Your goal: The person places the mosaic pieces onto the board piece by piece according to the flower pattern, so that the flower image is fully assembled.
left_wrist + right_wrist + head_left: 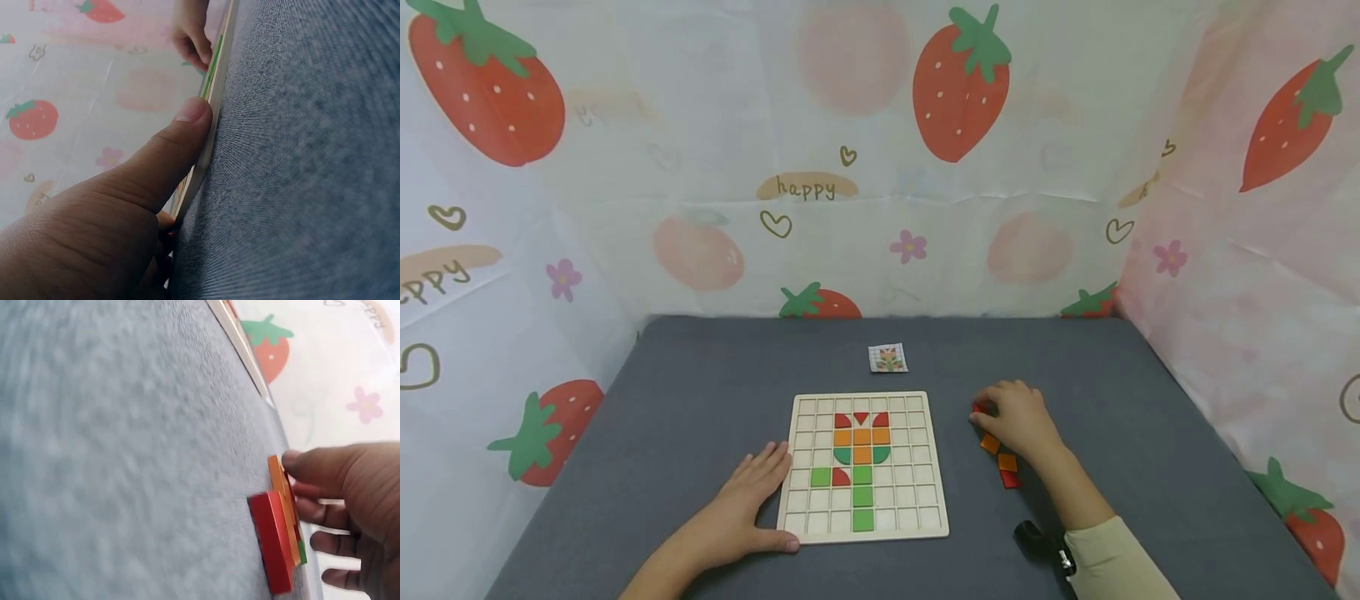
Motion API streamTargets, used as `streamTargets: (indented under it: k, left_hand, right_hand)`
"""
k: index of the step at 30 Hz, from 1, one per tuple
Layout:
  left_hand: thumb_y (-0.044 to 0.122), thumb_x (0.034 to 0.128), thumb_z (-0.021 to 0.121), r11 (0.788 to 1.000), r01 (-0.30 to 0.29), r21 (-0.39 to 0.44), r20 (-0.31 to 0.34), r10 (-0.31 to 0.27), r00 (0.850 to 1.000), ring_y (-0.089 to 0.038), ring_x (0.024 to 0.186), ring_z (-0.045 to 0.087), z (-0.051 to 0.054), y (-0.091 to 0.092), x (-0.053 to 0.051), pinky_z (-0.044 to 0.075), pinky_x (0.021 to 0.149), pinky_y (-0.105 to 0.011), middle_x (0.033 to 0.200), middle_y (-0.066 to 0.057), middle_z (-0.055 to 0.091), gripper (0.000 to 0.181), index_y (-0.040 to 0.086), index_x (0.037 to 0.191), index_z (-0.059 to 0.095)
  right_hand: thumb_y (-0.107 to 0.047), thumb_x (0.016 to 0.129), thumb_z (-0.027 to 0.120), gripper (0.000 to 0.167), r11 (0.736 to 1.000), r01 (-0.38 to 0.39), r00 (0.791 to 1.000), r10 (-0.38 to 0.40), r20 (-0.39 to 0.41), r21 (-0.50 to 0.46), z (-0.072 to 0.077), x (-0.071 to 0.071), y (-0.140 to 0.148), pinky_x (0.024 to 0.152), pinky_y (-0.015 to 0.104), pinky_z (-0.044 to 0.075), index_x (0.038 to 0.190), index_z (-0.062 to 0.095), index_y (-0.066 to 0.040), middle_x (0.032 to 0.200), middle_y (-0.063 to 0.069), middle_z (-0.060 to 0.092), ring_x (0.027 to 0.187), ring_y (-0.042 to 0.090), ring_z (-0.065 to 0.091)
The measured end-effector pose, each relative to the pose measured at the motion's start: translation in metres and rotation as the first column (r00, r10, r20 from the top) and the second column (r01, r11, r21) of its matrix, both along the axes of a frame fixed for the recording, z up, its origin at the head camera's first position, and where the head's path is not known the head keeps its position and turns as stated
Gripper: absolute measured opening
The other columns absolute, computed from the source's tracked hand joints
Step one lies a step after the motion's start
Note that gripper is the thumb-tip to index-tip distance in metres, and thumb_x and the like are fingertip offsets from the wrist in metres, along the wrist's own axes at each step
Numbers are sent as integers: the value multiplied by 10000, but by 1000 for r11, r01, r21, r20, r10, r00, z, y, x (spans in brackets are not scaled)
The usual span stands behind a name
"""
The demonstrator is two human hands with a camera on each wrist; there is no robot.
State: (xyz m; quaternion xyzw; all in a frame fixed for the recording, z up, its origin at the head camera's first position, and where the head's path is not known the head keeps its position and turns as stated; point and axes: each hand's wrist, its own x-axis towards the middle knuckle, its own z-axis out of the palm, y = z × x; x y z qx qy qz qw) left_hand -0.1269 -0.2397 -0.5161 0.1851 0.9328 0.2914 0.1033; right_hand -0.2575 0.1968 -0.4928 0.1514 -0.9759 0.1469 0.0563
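Note:
A wooden grid board (pixel 907 476) lies on the table, with red, orange and green tiles set in its squares in a flower-like pattern. My left hand (pixel 737 504) rests at its left side, fingers stretched along the edge and thumb at the near left corner. In the left wrist view, the thumb (pixel 165 147) touches the board's rim. Right of the board, my right hand (pixel 1017 421) pinches a red tile (pixel 977 409) between thumb and forefinger, partly hidden by the fingers. Close by lie orange tiles (pixel 1007 462) and another red tile (pixel 1010 480).
A small printed pattern card (pixel 888 358) lies beyond the board. The grey cloth-covered table (pixel 722 367) is bordered by a strawberry-print curtain (pixel 880 250) at the back and sides. A black object (pixel 1033 537) is beside the right sleeve (pixel 1116 558).

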Motion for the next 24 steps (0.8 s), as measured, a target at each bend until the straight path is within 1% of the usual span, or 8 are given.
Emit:
streamTargets:
  k: [3,7,8,10,14,17,21,24]
  left_hand:
    - [756,690,776,1000,-2,10,-1,2,1000,-307,1596,83,0,0,1,38,1279,-536,1710,-74,188,1270,57,1621,269]
    - [747,696,778,1000,-2,20,-7,2,1000,-296,1597,77,0,-1,2,-66,1277,-300,1712,-67,181,1261,60,1621,268]
    - [746,697,778,1000,-2,22,-7,2,1000,-296,1597,77,-1,-1,2,-72,1271,-280,1712,-67,180,1259,61,1621,268]
    - [746,697,778,1000,-1,21,-9,1,1000,-296,1597,77,0,-1,2,-76,1269,-273,1713,-68,178,1259,59,1621,268]
    - [745,696,779,1000,-2,17,-5,2,1000,-291,1598,73,1,-1,2,4,1288,-438,1714,-63,174,1260,62,1622,265]
    - [748,696,776,1000,-1,17,-4,1,1000,-288,1598,70,0,-1,3,-5,1288,-422,1715,-58,172,1260,67,1624,263]
    - [745,696,779,1000,-3,27,-2,3,1000,-287,1599,65,0,-1,3,-47,1283,-345,1715,-57,171,1260,69,1625,260]
    - [742,695,783,1000,-4,30,-3,4,1000,-288,1599,66,0,-1,2,-22,1289,-405,1714,-59,174,1262,68,1624,261]
  right_hand:
    - [-383,891,804,324,999,30,1000,-30,1,20,-2,0,-2,864,541,439,1133,789,-167,1106,54,721,1040,301,603]
    - [-366,896,802,293,999,34,999,-34,-2,28,-2,1,-5,848,542,432,1108,793,-163,1100,62,717,1026,303,603]
    - [-356,897,801,282,999,31,1000,-31,-1,27,-1,2,-5,845,541,431,1100,794,-160,1095,64,717,1022,303,604]
    - [-340,901,799,260,999,21,1000,-21,0,26,0,2,-7,843,539,429,1090,793,-161,1082,59,714,1014,298,604]
    - [-305,900,797,241,1000,7,1000,-7,6,15,0,3,-9,840,524,424,1095,790,-162,1050,43,706,987,281,598]
    - [-281,895,796,247,1000,-4,1000,4,7,2,-1,2,-9,845,518,421,1111,786,-160,1057,43,703,985,276,594]
    - [-261,895,787,253,1000,-25,1000,25,-2,-18,-1,2,-9,867,516,420,1127,780,-159,1102,55,703,1023,285,594]
    - [-247,897,781,245,998,-47,999,46,-19,-46,2,3,-11,891,518,415,1126,778,-159,1141,63,702,1067,296,591]
